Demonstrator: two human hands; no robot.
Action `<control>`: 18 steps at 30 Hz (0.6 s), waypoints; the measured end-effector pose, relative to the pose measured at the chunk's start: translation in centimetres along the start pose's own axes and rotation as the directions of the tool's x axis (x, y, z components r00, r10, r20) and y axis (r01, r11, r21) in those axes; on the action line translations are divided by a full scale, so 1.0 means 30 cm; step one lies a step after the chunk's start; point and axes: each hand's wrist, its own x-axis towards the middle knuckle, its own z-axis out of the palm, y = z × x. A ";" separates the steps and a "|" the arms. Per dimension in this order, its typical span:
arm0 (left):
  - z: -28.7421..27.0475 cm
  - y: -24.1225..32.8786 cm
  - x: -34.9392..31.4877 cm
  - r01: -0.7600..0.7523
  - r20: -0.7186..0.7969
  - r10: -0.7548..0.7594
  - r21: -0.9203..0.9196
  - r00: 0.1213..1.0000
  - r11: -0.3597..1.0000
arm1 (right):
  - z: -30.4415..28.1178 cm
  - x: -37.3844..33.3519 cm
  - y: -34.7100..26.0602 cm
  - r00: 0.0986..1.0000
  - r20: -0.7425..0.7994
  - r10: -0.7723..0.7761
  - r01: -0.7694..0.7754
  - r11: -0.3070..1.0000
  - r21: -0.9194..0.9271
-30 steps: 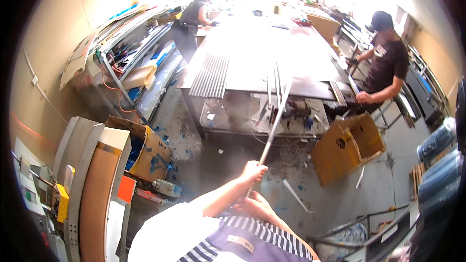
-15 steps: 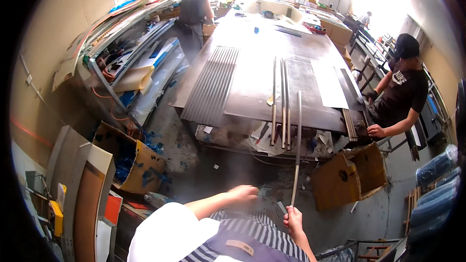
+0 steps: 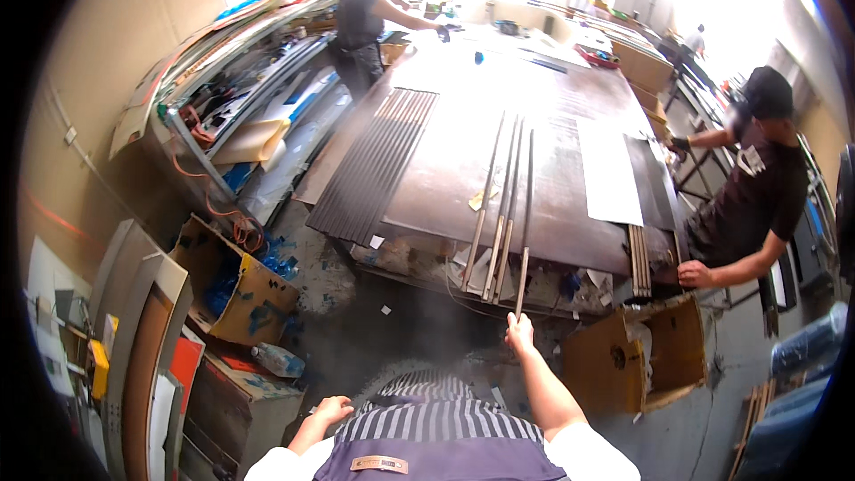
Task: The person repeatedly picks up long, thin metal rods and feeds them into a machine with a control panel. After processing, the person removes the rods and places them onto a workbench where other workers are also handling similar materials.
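A long thin strip [image 3: 525,223] is held at its near end by the right hand [image 3: 518,335], fingers closed around the tip just off the near edge of the desk [image 3: 445,169]. The strip's long axis runs straight away from the person, near end overhanging the desk, far end pointing toward the desk's far side. Three more strips [image 3: 497,214] are seen just to its left, lying nearly parallel and fanned slightly, four counted in all. A ribbed stack of dark slats [image 3: 374,165] is laid along the desk's left side, and one pale sheet [image 3: 610,174] on the right. The left hand [image 3: 331,411] is kept low by the striped apron [image 3: 436,410], loosely curled, nothing seen in it. Two other people are counted: one at the far end [image 3: 361,22], one at the right side [image 3: 761,187]. Two cardboard boxes stand on the floor, one at left [image 3: 233,289], one at right [image 3: 637,356].
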 end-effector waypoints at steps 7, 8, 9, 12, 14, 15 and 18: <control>0.132 0.137 -0.133 -0.067 -0.245 0.017 -0.200 0.969 0.977 | -0.009 0.228 -0.123 0.934 -0.023 -0.358 0.354 0.930 -0.101; 0.175 0.104 -0.163 -0.044 -0.283 -0.034 -0.265 0.959 0.963 | 0.048 0.285 -0.013 0.897 -0.096 -0.433 0.438 0.898 0.040; 0.228 0.066 -0.195 -0.030 -0.324 -0.059 -0.261 0.944 0.965 | 0.035 0.224 -0.016 0.940 -0.052 -0.336 0.340 0.931 0.130; 0.388 -0.098 -0.259 0.100 -0.254 -0.169 -0.264 0.952 0.959 | 0.002 0.128 0.152 0.984 0.154 -0.091 0.067 0.986 0.152; 0.454 -0.157 -0.285 0.195 -0.182 -0.246 -0.257 0.952 0.946 | 0.005 0.218 0.573 0.943 0.254 -0.215 0.289 0.909 -0.302; 0.517 -0.199 -0.343 0.280 -0.147 -0.329 -0.280 0.933 0.918 | -0.020 0.095 0.570 0.900 0.389 -0.194 0.366 0.823 -0.435; 0.534 -0.168 -0.444 0.322 -0.156 -0.357 -0.210 0.921 0.923 | -0.124 -0.024 0.763 0.655 0.715 0.246 0.592 0.420 -0.688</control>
